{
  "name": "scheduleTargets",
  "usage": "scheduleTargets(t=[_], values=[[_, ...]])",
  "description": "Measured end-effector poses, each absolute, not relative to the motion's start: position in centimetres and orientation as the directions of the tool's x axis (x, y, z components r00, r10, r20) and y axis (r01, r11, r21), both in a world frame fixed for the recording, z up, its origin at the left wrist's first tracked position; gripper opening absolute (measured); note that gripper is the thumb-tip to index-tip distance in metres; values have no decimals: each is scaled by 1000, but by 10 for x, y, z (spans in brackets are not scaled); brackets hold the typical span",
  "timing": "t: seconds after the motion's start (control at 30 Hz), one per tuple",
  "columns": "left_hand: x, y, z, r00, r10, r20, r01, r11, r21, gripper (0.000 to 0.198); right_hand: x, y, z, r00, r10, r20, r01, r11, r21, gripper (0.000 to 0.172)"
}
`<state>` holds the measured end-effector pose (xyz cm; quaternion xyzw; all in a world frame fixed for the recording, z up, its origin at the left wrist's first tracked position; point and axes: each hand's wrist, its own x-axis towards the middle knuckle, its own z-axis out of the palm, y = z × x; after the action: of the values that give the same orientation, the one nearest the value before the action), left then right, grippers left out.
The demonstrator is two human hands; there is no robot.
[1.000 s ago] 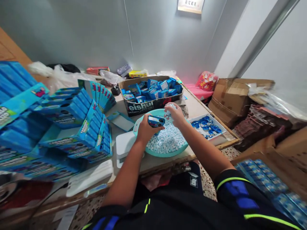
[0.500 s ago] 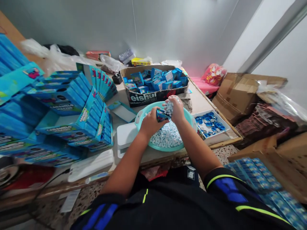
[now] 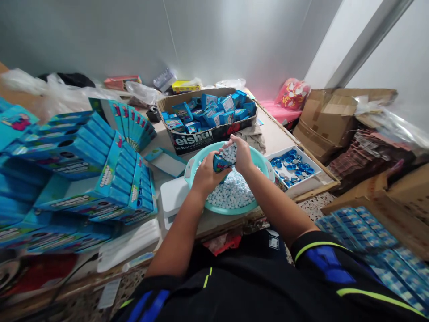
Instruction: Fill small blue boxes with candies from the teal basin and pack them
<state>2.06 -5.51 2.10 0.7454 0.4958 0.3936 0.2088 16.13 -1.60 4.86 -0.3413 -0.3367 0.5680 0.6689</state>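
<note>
My left hand (image 3: 205,173) is wrapped round a small blue candy box (image 3: 220,163), held tilted above a turquoise basin (image 3: 190,173). My right hand (image 3: 242,154) cups a handful of small white candies (image 3: 228,153) right against the box's upper end. Loose white and pale blue candies (image 3: 231,191) fill the basin below both hands. Whether any candies are inside the box is hidden from this angle.
Behind the basin stands an open carton (image 3: 192,142) of small blue boxes. Blue display boxes (image 3: 87,165) are stacked at left, beside a white scale (image 3: 173,197). A white tray (image 3: 303,184) with blue caps sits at right, near cardboard boxes (image 3: 330,120).
My right hand has tipped its candies closer to the box, and both hands sit slightly further left in view. The head view has shifted a little.
</note>
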Motion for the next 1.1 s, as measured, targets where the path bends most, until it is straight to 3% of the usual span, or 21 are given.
scheduleTargets(t=[0.27, 0.43, 0.57, 0.8, 1.1], values=[[18, -58, 23, 204, 886, 416, 517, -458, 723, 56, 168, -16, 45, 123, 992, -41, -645, 49, -762, 50], [16, -60, 23, 176, 878, 444, 522, -466, 715, 55, 169, -20, 47, 102, 993, -55, -590, 16, -808, 48], [15, -58, 21, 122, 851, 511, 529, -491, 692, 57, 165, -18, 45, 107, 994, -10, -550, 51, -834, 48], [16, -60, 20, 184, 773, 607, 584, -583, 565, 63, 165, -18, 42, 238, 966, 104, -499, 213, -840, 41], [15, -58, 21, 248, 750, 613, 567, -625, 536, 73, 161, -16, 41, 182, 969, 168, -520, 240, -820, 40]])
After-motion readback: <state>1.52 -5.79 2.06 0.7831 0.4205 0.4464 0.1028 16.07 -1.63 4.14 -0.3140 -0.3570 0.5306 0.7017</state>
